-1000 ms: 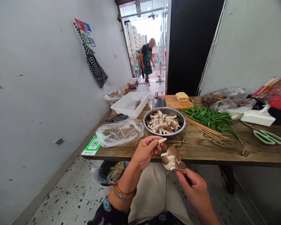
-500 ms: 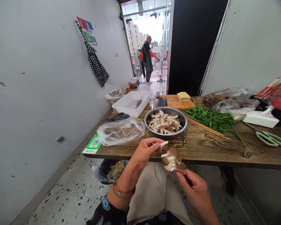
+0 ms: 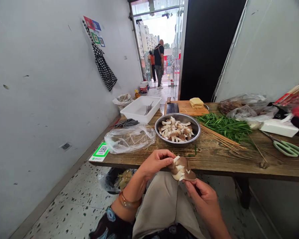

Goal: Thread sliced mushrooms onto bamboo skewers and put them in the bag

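Observation:
Over my lap, at the table's front edge, a bunch of brown-capped oyster mushrooms (image 3: 181, 168) is held between both hands. My right hand (image 3: 201, 192) pinches the lower right end of the bunch, by a cap. My left hand (image 3: 158, 162) is closed with thumb and fingertips at the upper left of the bunch, on a mushroom with a white stem, pressed against the others. Whether a skewer runs inside the bunch is hidden. Just beyond stands a steel bowl (image 3: 177, 142) heaped with torn mushroom pieces (image 3: 175, 130). Thin bamboo skewers (image 3: 221, 137) lie right of it.
Behind the skewers are green leaves (image 3: 225, 126). Green-handled scissors (image 3: 290, 148) lie at right. At the back are a cutting board (image 3: 184, 108), a cleaver (image 3: 172, 108) and a white tray (image 3: 139, 114). A plastic bag (image 3: 131, 139) is at left; a bin (image 3: 114, 186) stands below. People stand by the doorway.
My left hand has brought its mushroom piece down and right against the bunch; the thin stick seen between them is now covered. A person in the doorway has turned and lowered an arm.

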A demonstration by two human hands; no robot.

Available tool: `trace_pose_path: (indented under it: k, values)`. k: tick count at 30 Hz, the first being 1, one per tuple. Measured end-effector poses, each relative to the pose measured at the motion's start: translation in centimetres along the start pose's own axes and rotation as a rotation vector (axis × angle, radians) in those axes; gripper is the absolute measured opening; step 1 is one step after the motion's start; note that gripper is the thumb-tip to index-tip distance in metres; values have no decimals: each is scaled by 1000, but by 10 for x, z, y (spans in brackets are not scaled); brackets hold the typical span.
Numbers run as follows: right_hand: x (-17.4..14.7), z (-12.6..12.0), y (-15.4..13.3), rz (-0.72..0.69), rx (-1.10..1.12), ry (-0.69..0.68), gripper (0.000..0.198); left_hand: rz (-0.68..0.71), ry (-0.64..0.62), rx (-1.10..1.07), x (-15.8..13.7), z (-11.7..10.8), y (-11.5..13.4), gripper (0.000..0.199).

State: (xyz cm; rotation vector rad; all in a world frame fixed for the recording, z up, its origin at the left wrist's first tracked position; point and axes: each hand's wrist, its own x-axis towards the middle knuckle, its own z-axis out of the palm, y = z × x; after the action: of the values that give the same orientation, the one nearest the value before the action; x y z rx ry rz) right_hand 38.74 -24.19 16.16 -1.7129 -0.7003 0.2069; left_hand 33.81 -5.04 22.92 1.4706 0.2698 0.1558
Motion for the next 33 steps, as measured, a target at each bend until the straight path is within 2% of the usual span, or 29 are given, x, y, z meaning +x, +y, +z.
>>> trace_pose_path:
  k: [7, 13, 18, 25, 33]
  values:
    - [0, 5, 8, 119, 97, 17, 35, 70, 60, -278, 1, 3, -6, 40]
    - [1, 8, 12, 105, 103, 7, 32, 11, 172, -185, 2, 19, -18, 36]
    - [0, 7, 14, 64, 91, -19, 28, -8, 256, -208, 5, 23, -20, 31]
    - [-5, 9, 18, 32, 20, 94, 29, 1, 260, -218, 5, 29, -16, 29]
    - [-1, 6, 15, 57, 80, 119, 28, -8, 204, -175, 8, 34, -14, 32]
